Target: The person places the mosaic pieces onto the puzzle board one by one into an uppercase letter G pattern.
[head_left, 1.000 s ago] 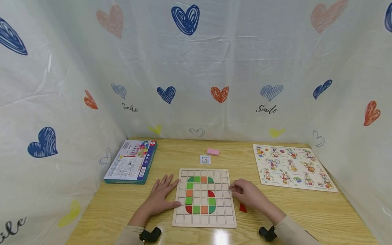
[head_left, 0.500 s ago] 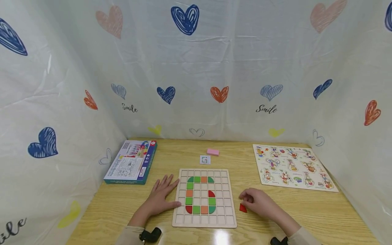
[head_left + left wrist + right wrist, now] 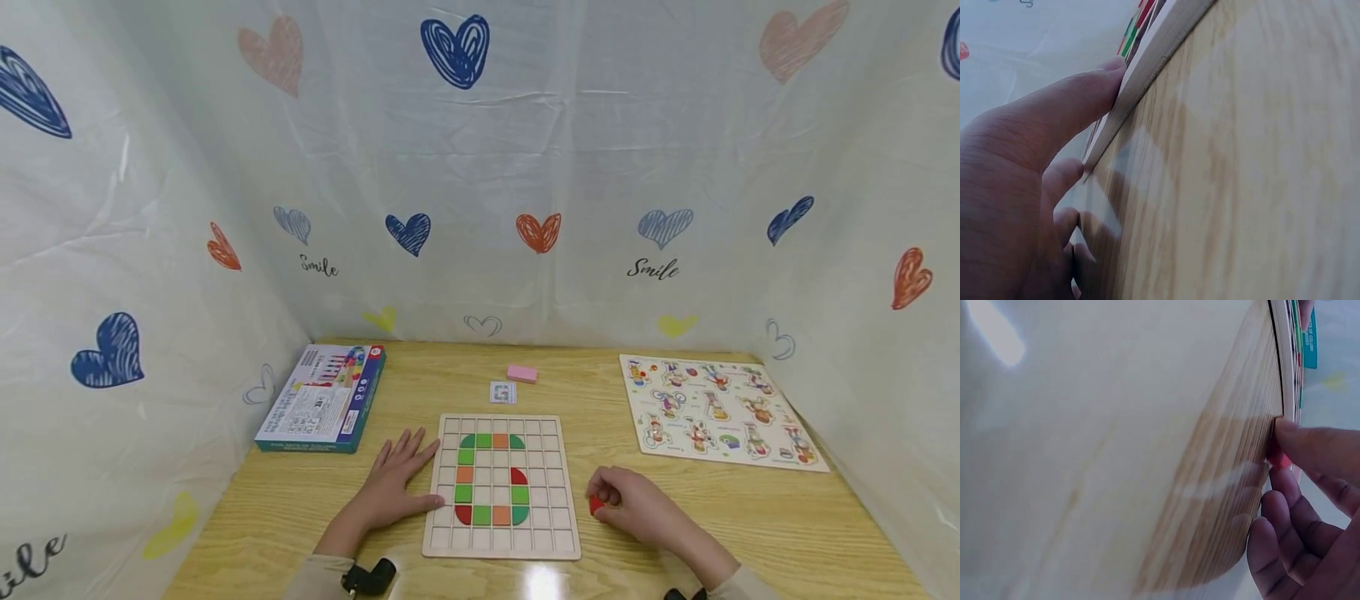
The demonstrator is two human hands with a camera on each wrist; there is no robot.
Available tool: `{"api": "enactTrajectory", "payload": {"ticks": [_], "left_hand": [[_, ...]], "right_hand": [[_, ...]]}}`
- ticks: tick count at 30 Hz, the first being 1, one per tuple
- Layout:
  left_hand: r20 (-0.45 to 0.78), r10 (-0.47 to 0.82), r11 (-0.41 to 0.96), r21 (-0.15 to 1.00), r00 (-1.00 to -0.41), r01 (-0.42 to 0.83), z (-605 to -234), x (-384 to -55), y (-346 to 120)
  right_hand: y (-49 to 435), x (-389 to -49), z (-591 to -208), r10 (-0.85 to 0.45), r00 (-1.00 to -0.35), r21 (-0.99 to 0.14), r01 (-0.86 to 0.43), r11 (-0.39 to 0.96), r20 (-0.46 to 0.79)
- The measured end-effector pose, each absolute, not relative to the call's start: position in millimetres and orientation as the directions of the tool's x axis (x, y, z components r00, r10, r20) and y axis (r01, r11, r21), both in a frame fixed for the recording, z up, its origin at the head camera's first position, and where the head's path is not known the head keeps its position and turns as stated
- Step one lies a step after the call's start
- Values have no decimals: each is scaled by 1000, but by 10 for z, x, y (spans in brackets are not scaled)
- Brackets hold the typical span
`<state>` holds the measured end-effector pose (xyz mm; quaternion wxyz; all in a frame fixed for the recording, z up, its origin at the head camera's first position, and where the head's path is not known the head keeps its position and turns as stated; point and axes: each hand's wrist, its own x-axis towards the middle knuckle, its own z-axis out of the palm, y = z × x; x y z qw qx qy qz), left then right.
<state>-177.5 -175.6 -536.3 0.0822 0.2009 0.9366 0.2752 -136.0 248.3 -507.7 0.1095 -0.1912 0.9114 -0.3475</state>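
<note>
A square wooden grid board (image 3: 551, 533) lies on the table, with green, orange and red tiles forming a closed-looking ring in its cells. My left hand (image 3: 393, 482) lies spread beside the board, thumb and index fingertip touching its left edge; the left wrist view shows the thumb against the board's side. To the right of the board, my right hand (image 3: 633, 504) pinches a small red tile (image 3: 596, 505) between thumb and fingers, close to the tabletop. In the right wrist view the red tile (image 3: 1279, 453) is partly hidden by the thumb. A red quarter-round tile (image 3: 518, 476) sits in the grid.
Behind the board lie a small patterned card (image 3: 503, 392) and a pink block (image 3: 522, 374). At the back left is a flat game box (image 3: 318, 396). A picture puzzle board (image 3: 720, 412) lies at the back right. A heart-print curtain surrounds the table.
My right hand has moved from the board's right edge, down and to the right, to the red tile on the table and now pinches it. The left hand stays put.
</note>
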Motion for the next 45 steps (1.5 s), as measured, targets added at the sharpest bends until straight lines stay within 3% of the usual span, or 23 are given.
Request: {"api": "enactTrajectory", "payload": {"ticks": [18,27,45], "left_hand": [[-57,419,773,546,-906,323,-5370,-1779,-1754],[-47,432,759,558,-901,335,-5344,-1775,-1747],[-37,429,758,558,-902,338,-5356,-1774,-1750]], "right_hand": [[2461,-1425,-5065,-292,-956,-684,-202,701,-17],[2374,-1497,-5075,-291,-955,-694,-244,677,52],[1940,-1712,-5068,-359,-933,-735,-265,624,31]]}}
